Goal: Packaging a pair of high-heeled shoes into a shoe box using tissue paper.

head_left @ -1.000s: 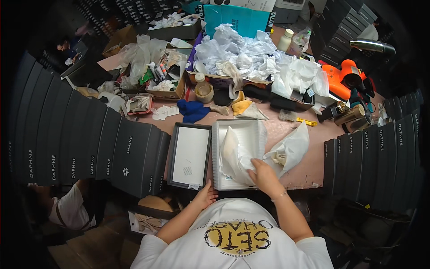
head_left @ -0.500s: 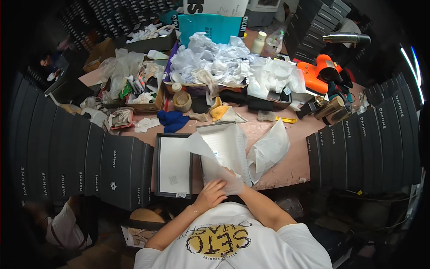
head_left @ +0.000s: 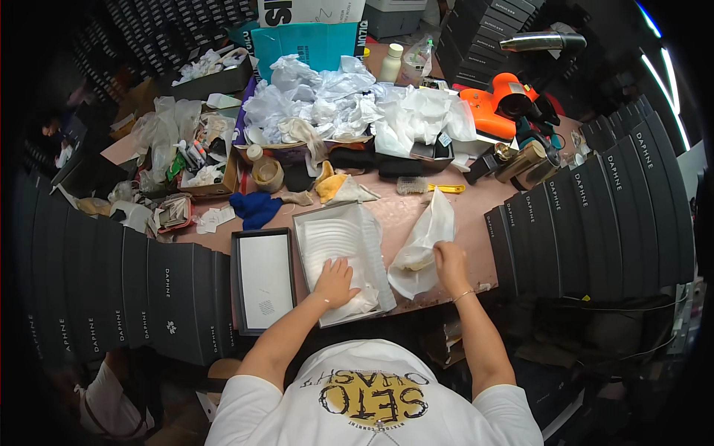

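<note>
Pressing flat on white tissue paper [head_left: 338, 249] inside an open shoebox [head_left: 375, 256], the left hand [head_left: 336, 282] lies palm down with fingers spread, gripping nothing; the box's long axis runs away from the person, directly ahead of that hand; just right of the box, the right hand [head_left: 450, 262] pinches a white bag [head_left: 424, 241] lying on the pink desk [head_left: 465, 215]; a separate lid [head_left: 263, 279] sits to the left, touching the box.

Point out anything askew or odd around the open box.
The white tissue paper in the open box lies rumpled, spilling over its right wall under the left hand. The right hand grips a white bag alongside.
</note>
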`<state>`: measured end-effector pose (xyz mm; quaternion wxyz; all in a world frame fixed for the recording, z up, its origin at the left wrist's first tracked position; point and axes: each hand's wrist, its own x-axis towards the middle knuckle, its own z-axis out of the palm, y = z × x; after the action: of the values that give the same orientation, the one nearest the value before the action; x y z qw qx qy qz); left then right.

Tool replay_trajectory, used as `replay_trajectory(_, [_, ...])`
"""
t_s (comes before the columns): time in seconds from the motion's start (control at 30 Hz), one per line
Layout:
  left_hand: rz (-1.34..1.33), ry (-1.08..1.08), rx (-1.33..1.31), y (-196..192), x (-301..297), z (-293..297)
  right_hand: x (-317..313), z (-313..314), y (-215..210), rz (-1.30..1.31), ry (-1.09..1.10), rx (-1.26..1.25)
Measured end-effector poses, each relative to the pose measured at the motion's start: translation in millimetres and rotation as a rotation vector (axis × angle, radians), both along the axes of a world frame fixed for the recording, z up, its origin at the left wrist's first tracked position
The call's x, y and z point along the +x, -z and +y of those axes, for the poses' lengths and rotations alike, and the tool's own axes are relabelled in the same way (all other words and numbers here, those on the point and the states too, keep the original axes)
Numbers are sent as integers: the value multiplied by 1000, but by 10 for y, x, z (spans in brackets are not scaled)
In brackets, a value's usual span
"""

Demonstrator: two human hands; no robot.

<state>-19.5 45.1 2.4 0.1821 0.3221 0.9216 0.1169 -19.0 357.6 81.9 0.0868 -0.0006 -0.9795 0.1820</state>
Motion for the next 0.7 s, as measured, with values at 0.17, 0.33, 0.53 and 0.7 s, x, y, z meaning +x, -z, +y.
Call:
replay_trajectory(0.17, [-255,-479,837,-485,-163,156,-145,112,-678,171,83,-593])
replay_trajectory(0.33, [-1247,-655,1475,-159,43,729,109,-846,-1623,-116,-290,-1147])
replay_trajectory(0.53, [-1184,-505,1391,-734,550,415,644,-1333,-1398,-835,-850,-1539])
replay_trajectory(0.7, [-358,-321,560,-1497,-139,-874,703,-972,-877,-897,-198,-1988])
